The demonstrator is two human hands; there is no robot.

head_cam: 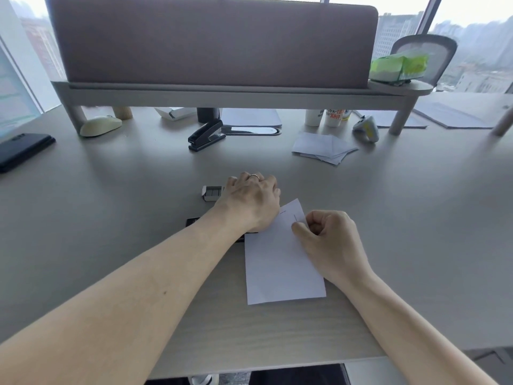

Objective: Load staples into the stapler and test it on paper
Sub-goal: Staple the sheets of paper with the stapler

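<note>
Since two short staple lines already sit near the top corner of the paper sheet (280, 262), loading and testing look largely done. The right hand (327, 240) pinches the sheet beside one staple. The left hand (251, 198) lies knuckles-up, wrist over the black stapler (193, 221), beside the open staple box (212, 192) on the bench (111, 218); I cannot tell whether it grips anything.

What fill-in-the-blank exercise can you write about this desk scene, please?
1. The left hand wears a ____ on one finger.
2. The right hand pinches the sheet of ____.
3. The staple box lies just to the ____ of the left hand.
4. The pack on the shelf is ____ in colour.

Missing words: ring; paper; left; green.
</note>
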